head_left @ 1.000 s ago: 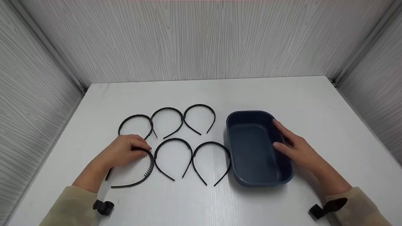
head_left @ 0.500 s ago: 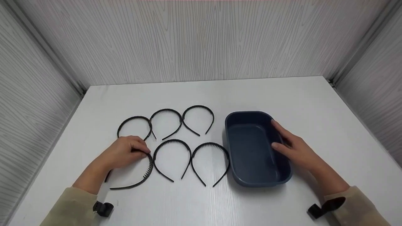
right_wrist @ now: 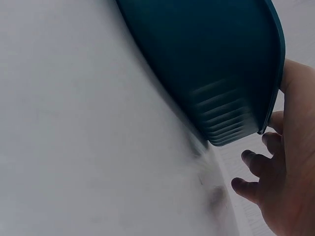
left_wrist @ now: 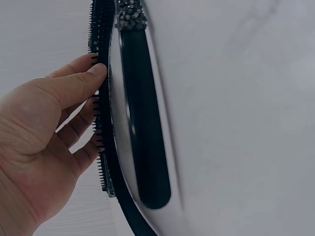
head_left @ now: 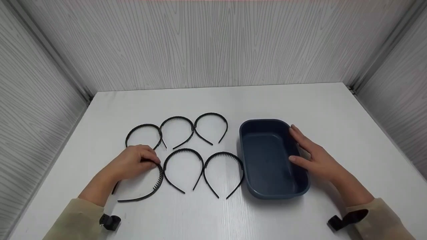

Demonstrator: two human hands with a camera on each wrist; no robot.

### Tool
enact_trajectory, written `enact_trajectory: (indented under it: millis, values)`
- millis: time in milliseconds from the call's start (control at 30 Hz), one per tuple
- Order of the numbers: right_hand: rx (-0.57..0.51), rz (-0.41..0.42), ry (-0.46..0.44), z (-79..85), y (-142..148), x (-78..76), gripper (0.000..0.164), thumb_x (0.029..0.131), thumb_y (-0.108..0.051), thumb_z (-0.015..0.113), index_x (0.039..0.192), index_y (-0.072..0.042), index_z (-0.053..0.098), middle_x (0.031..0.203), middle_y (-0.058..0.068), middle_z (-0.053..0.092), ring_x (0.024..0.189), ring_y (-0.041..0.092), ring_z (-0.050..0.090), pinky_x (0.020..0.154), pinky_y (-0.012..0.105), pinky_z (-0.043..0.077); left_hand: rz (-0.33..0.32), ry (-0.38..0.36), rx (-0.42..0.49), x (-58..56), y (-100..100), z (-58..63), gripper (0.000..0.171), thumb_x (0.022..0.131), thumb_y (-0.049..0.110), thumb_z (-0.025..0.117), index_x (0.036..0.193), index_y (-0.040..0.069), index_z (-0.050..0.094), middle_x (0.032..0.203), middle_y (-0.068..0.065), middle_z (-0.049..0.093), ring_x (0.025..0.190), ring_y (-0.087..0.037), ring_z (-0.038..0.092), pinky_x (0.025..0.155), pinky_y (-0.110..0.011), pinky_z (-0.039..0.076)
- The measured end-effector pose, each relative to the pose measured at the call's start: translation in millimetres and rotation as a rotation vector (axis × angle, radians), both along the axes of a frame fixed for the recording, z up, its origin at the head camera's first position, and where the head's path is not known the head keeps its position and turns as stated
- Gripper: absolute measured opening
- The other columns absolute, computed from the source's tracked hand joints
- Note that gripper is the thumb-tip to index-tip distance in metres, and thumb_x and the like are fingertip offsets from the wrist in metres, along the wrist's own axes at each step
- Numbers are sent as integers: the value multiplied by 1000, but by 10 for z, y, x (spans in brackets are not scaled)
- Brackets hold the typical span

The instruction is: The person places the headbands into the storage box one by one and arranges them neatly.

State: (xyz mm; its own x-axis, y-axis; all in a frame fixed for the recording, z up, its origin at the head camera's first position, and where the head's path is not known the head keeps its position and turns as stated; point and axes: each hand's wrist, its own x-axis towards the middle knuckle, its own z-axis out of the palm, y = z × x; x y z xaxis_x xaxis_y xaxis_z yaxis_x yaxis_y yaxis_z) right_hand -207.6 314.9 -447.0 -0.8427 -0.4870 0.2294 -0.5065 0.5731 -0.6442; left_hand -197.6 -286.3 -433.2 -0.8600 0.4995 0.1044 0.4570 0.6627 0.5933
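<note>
In the head view, my left hand (head_left: 135, 163) pinches a black toothed headband (head_left: 159, 180) by its upper band, at the left of the near row. The left wrist view shows the thumb (left_wrist: 81, 88) on the toothed band (left_wrist: 106, 113), with the other fingers on its far side. My right hand (head_left: 318, 163) is at the right side of a dark blue plastic basin (head_left: 267, 160). Its thumb reaches over the rim; in the right wrist view the lower fingers (right_wrist: 258, 164) are spread loosely, apart from the basin wall (right_wrist: 211, 64).
Two more headbands, one in the middle (head_left: 183, 150) and one on the right (head_left: 223, 154), lie in the near row. Behind them lie three others: left (head_left: 145, 125), middle (head_left: 176, 118) and right (head_left: 211, 114). Pale wood-grain panels (head_left: 213, 43) enclose the white table (head_left: 280, 100).
The right hand's upper fingertips have lifted slightly off the basin's rim. The left hand keeps its pinch on the headband, nearly in place.
</note>
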Motion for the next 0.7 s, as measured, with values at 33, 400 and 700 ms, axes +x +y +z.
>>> enact_trajectory:
  millis: [33,400,700]
  values:
    - [6,1,4,1,0,2,85,103,-17,71,172,-20,21,177,6,13,161,16,17,114,9,25,-3,0,1,2,0,1,23,92,-4,76,99,16,86,102,7,74,101,-19,69,92,-34,55]
    - [7,-25,37,-30,-14,16,82,103,-19,70,171,-19,25,177,7,17,160,10,16,115,8,23,-16,7,-7,18,-8,75,23,94,0,76,100,20,86,103,9,74,101,-17,69,92,-33,55]
    - [48,-58,5,-35,7,8,83,104,-27,69,172,-26,21,177,1,14,161,21,16,118,12,16,-12,-1,-16,53,25,254,25,94,-1,78,102,21,85,104,10,74,101,-16,69,91,-39,57]
